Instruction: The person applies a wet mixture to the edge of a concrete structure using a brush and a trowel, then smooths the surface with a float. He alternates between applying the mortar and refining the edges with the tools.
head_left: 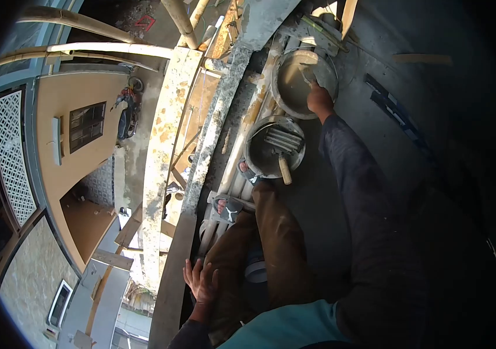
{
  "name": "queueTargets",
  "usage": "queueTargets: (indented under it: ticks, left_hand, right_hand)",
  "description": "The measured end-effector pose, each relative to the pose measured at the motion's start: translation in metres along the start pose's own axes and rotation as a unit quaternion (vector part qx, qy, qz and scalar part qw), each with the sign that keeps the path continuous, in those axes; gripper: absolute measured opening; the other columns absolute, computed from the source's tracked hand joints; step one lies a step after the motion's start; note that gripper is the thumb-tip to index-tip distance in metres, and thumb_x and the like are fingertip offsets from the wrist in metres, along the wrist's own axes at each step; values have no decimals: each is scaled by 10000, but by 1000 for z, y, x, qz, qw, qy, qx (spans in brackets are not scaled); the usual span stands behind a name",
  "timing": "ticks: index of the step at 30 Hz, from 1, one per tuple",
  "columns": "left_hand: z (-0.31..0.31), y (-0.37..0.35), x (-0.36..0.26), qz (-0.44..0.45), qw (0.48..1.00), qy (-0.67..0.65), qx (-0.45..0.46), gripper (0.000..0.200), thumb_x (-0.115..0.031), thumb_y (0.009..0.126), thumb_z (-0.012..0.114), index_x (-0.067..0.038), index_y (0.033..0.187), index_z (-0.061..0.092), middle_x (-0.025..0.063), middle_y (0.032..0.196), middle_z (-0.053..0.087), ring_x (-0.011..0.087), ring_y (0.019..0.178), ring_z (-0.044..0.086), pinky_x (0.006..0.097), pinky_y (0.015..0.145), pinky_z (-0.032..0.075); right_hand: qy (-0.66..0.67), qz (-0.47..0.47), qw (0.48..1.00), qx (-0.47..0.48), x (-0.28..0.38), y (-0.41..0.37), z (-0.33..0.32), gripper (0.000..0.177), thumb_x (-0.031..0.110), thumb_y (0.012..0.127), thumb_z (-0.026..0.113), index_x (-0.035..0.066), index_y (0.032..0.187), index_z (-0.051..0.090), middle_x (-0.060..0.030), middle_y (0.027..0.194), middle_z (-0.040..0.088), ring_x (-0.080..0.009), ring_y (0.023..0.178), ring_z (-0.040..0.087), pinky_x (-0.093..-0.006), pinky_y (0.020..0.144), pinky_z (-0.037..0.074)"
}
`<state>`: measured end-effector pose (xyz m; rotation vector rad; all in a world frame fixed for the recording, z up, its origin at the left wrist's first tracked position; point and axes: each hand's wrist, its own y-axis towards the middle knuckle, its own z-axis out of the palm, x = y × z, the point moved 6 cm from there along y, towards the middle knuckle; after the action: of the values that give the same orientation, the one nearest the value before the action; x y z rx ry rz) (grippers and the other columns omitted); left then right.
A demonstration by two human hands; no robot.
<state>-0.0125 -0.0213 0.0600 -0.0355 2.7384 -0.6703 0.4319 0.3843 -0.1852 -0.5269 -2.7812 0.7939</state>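
Note:
At the upper right, my right hand (320, 100) is closed round the handle of a trowel (308, 73), whose blade is inside a round bucket (277, 87) of grey wet mix. Just below stands a second bucket (251, 160), with a ridged metal tool (283, 139) in it and a wooden handle (284, 170) sticking out over the rim. My left hand (202, 281) rests with fingers spread at the edge of a long board (172, 285), beside my leg, and holds nothing.
My sandalled feet (227, 208) stand on bamboo poles (242, 183). A long concrete beam (216, 128) runs alongside. Bamboo poles cross at the upper left. Far below are a house (50, 134) and a parked motorbike (124, 113). A dark blue tool (399, 116) lies at the right.

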Motion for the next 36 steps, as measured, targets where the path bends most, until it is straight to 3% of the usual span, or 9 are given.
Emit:
queueTargets:
  ticks: [8, 12, 17, 26, 28, 31, 33, 35, 36]
  left_hand:
    - [-11, 13, -19, -5, 999, -17, -49, 367, -187, 752, 752, -153, 1091, 614, 115, 1215, 571, 364, 1239, 464, 534, 1008, 358]
    - [-30, 93, -66, 74, 970, -205, -112, 397, -124, 740, 769, -93, 1109, 626, 128, 1252, 562, 303, 937, 630, 385, 784, 509]
    - [-141, 217, -216, 247, 935, -219, -130, 691, -164, 798, 685, -65, 1407, 374, 161, 1413, 421, 303, 976, 588, 391, 824, 497]
    - [-359, 196, -273, 274, 876, -193, -347, 425, -76, 767, 624, -80, 1192, 606, 103, 1129, 627, 278, 856, 576, 364, 751, 510]
    - [-394, 198, -254, 256, 826, -299, -403, 438, -42, 742, 639, -65, 1179, 607, 115, 1081, 644, 297, 883, 589, 380, 782, 500]
    - [-430, 196, -210, 224, 756, -371, -491, 325, -29, 792, 646, -38, 1115, 610, 146, 1048, 642, 328, 940, 588, 402, 819, 470]
    - [-426, 201, -181, 160, 726, -439, -504, 239, -34, 837, 631, -22, 1075, 607, 159, 1022, 638, 331, 941, 586, 403, 819, 459]
    - [-424, 191, -159, 125, 699, -465, -529, 227, -31, 850, 626, 2, 1073, 599, 171, 1013, 629, 331, 937, 582, 399, 818, 454]
    - [-397, 204, -148, 90, 665, -550, -498, 233, -34, 853, 628, 11, 1079, 597, 182, 1032, 617, 338, 950, 574, 395, 830, 449]
  right_hand:
    - [-37, -80, 996, 22, -13, 31, 48, 216, 109, 859, 497, 58, 998, 654, -220, 1032, 646, -385, 985, 620, -470, 828, 509]
    - [-2, -81, 996, -36, 28, -76, -66, 221, 116, 800, 613, 59, 1014, 620, -193, 937, 653, -375, 897, 628, -451, 762, 506]
    - [95, -273, 956, -43, 104, -253, -232, 215, 70, 807, 592, 17, 1013, 566, -234, 911, 628, -418, 885, 603, -480, 744, 489]
    - [93, -379, 919, 60, 227, -423, -486, 660, 247, 795, 720, -33, 1284, 377, -298, 1067, 607, -444, 1022, 590, -449, 876, 482]
    - [103, -434, 864, -234, 256, -448, -605, 915, 346, 763, 768, -60, 1404, 256, -308, 1273, 500, -413, 1193, 504, -414, 990, 424]
    - [139, -377, 595, -696, 259, -458, -784, 1124, 454, 705, 795, -100, 1435, 145, -332, 1434, 280, -413, 1316, 352, -416, 1082, 327]
    - [210, -219, 604, -738, 259, -447, -872, 1190, 547, 706, 761, -122, 1432, 96, -357, 1422, 289, -440, 1327, 332, -431, 1093, 301]
    - [303, -366, 645, -599, 272, -416, -927, 960, 523, 694, 775, -109, 1303, 386, -293, 1229, 542, -396, 1166, 529, -424, 1006, 397]
    - [299, -343, 565, -688, 278, -422, -920, 757, 474, 700, 799, -34, 1188, 521, -194, 1112, 620, -314, 1042, 601, -381, 913, 454]
